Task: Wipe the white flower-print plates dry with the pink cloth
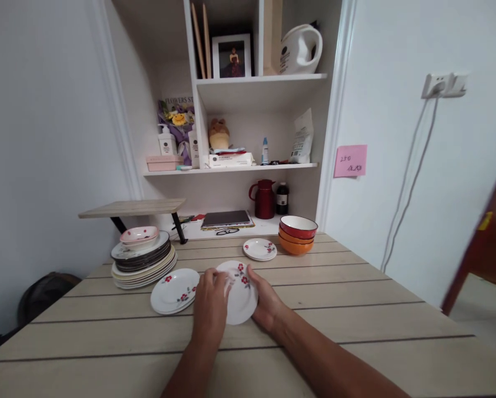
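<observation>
A small white plate (pixel 240 303) with red flowers and grey leaves is tilted toward me above the table. My right hand (pixel 267 303) grips its right edge, thumb on the face and fingers behind. Over the plate's left part, my left hand (pixel 209 298) is closed, its fingers bent together; a pale blurred patch shows at the fingertips, and I cannot make out what it is. Just left lies a short stack of larger matching flowered plates (pixel 171 290). Beyond my hands sit small flowered plates (pixel 258 249), one on another.
At the back left, a tall plate stack (pixel 144 265) carries a pink-rimmed bowl (pixel 140 235), near a small raised shelf (pixel 134 207). Red and orange nested bowls (pixel 298 235) stand at the back right. Behind are a dark red jug (pixel 265 200) and a laptop-like dark slab (pixel 226 218).
</observation>
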Tool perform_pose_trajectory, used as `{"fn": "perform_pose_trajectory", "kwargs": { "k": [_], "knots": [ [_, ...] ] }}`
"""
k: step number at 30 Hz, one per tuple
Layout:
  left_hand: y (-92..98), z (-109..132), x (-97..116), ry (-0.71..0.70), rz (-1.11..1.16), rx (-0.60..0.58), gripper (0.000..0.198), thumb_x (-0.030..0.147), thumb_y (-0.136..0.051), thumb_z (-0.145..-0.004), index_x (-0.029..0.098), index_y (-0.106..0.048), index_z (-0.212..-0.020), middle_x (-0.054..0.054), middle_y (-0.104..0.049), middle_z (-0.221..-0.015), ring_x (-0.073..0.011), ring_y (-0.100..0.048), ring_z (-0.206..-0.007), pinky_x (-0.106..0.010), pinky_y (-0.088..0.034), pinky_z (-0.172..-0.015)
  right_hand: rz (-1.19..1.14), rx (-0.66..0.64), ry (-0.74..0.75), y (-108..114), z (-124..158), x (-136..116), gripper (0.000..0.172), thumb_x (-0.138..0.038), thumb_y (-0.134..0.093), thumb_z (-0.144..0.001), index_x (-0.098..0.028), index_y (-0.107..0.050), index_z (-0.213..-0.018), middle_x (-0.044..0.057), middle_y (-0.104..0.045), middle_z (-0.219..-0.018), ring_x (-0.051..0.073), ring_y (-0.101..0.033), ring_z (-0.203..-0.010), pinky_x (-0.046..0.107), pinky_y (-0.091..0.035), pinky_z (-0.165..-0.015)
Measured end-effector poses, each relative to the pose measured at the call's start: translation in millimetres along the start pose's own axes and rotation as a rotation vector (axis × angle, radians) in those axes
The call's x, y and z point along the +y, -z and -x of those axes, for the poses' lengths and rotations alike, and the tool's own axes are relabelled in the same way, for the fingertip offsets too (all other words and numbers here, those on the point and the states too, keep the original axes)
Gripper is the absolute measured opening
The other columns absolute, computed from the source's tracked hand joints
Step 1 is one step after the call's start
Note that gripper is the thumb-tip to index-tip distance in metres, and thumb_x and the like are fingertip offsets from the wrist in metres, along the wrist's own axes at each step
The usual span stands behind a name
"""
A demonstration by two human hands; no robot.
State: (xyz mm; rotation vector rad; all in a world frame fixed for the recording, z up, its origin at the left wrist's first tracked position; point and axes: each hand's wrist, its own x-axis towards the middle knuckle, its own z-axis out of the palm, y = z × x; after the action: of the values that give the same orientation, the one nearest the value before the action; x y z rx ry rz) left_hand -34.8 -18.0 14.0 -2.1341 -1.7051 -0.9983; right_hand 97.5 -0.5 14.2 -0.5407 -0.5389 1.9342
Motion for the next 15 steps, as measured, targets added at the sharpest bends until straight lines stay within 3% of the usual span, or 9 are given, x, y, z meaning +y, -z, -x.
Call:
{"fn": "perform_pose_trajectory", "kwargs": {
  "k": [3, 6, 8, 12, 15],
  "knots": [
    [-5.0, 1.1, 9.9, -0.104, 0.034, 0.007, 0.024, 0.015, -0.054, -0.085, 0.021, -0.063, -0.107, -0.009, -0.055, -0.114, -0.0235, -0.054, -0.106, -0.040, -0.047, -0.092, -0.003, -0.008, -0.025, -0.6, 1.9, 0.5, 0.039, -0.046, -0.053, -0.090, -0.010, -0.066, -0.098, 0.009, -0.074, -0.080, 0.019, -0.069, -0.071, 0.032, -0.051, -0.081],
    [-11.8, 5.8, 23.4, -0.306, 0.058, -0.094, 0.027, 0.011, -0.054, -0.083, 0.020, -0.063, -0.107, -0.009, -0.056, -0.120, -0.0248, -0.054, -0.110, -0.040, -0.048, -0.092, -0.028, -0.023, -0.064, 3.7, 1.1, -2.9, 0.041, -0.049, -0.053, -0.089, -0.010, -0.065, -0.088, 0.009, -0.073, -0.076, 0.020, -0.069, -0.070, 0.033, -0.051, -0.080],
    [-14.5, 8.9, 29.1, -0.351, 0.053, -0.146, 0.028, 0.010, -0.055, -0.082, 0.020, -0.063, -0.106, -0.010, -0.057, -0.122, -0.0256, -0.054, -0.110, -0.040, -0.048, -0.092, -0.052, -0.012, -0.066, 7.5, -0.6, -8.2, 0.043, -0.050, -0.051, -0.090, -0.010, -0.066, -0.088, 0.010, -0.073, -0.077, 0.022, -0.069, -0.076, 0.036, -0.051, -0.083],
    [-15.1, 8.9, 25.7, -0.310, 0.027, -0.179, 0.027, 0.010, -0.052, -0.084, 0.022, -0.064, -0.105, -0.009, -0.059, -0.116, -0.0243, -0.056, -0.104, -0.040, -0.048, -0.088, -0.091, -0.011, 0.065, 15.1, -3.1, -25.8, 0.043, -0.047, -0.047, -0.092, -0.010, -0.065, -0.103, 0.013, -0.074, -0.091, 0.025, -0.069, -0.090, 0.040, -0.050, -0.088],
    [-13.4, 4.9, 15.0, -0.171, 0.011, -0.153, 0.025, 0.011, -0.051, -0.085, 0.022, -0.065, -0.103, -0.009, -0.058, -0.112, -0.0236, -0.056, -0.100, -0.039, -0.047, -0.084, -0.108, -0.001, 0.132, 19.2, -2.6, -34.8, 0.042, -0.046, -0.046, -0.093, -0.012, -0.065, -0.107, 0.012, -0.075, -0.094, 0.025, -0.069, -0.093, 0.041, -0.049, -0.089]
  ]
}}
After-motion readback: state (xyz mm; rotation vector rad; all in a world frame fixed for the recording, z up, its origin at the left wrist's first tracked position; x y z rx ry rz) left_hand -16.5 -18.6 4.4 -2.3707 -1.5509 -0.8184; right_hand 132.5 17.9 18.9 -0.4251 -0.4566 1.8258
